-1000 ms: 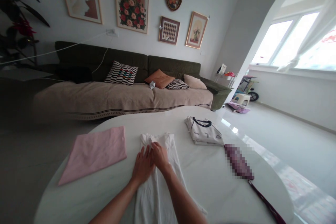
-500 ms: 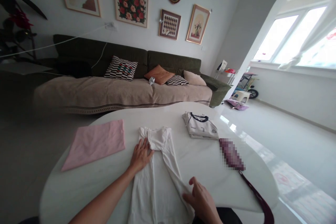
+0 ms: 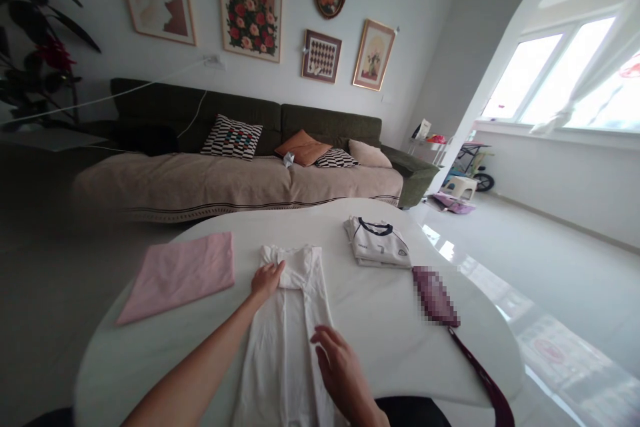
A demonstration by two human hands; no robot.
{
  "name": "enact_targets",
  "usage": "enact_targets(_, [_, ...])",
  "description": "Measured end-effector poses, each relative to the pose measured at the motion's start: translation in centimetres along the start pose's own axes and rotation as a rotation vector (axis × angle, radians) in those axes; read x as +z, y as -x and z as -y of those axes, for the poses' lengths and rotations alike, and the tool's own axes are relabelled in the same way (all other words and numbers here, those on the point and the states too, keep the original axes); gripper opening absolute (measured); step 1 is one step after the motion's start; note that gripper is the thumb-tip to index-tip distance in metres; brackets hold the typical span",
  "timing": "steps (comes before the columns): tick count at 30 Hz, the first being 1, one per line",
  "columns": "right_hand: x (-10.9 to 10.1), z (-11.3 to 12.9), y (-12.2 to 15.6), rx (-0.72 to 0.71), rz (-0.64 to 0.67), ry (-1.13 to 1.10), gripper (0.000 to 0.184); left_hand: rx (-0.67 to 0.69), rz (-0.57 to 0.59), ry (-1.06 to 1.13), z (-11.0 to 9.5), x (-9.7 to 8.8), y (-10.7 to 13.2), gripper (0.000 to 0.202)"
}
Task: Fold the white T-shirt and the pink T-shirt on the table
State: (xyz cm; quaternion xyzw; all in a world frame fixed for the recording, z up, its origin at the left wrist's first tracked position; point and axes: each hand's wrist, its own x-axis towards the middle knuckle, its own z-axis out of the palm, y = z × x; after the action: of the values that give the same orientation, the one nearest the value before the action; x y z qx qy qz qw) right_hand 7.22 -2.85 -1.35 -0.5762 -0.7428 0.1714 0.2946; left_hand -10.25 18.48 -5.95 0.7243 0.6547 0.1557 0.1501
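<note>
A long white garment (image 3: 295, 353) lies lengthwise on the table, its sides folded in and its far end bunched. My left hand (image 3: 267, 280) rests on the left side of that far end, fingers stretched out across the cloth. By the garment's right edge is my right hand (image 3: 343, 367), its fingers loosely bent and apart with nothing held. Whether the right hand touches the cloth is not clear. A folded pink cloth (image 3: 183, 273) lies to the left. To the right sits a folded white shirt (image 3: 381, 243) with a dark collar.
All this lies on a rounded white marble-look table (image 3: 400, 340). A dark red strap (image 3: 480, 373), joined to a blurred-out purplish item (image 3: 435, 297), runs along the right side. Beyond the table stands a green sofa (image 3: 330, 121) with a beige cover and several cushions.
My right hand has moved left and away from me along the garment's right edge. My left hand stays at the far end, its fingers less spread. The view has shifted slightly.
</note>
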Motion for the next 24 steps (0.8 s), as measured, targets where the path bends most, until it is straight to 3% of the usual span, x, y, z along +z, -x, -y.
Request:
enact_targets(3, [1.1,-2.0,-3.5,0.001,-0.067,0.192,0.042,-0.121,-0.048,0.046,-1.4,-0.4,-1.2,0.046])
enact_targets(8, [3.0,-4.5,-5.9,0.123,0.091,0.308,0.053,-0.119,-0.071,0.180,-3.3,-0.3,-3.0,0.027])
enact_targets(13, [3.5,-5.2,-5.5,0.122,0.096,0.316,0.053,0.039,-0.096,0.233,-2.9,-0.2,-3.3,0.044])
enact_targets(18, [3.7,-5.4,-5.6,0.119,0.103,0.324,0.053,0.111,-0.140,0.128,-1.7,-0.5,-2.2,0.043])
enact_targets(21, [4.0,-5.5,-5.6,0.122,0.101,0.333,0.053,0.158,-0.158,0.057,-3.0,-0.3,-1.5,0.046])
enact_targets(24, [4.1,-5.7,-5.7,0.121,0.090,0.336,0.053,0.332,-0.059,0.006,-5.5,0.8,-1.4,0.044])
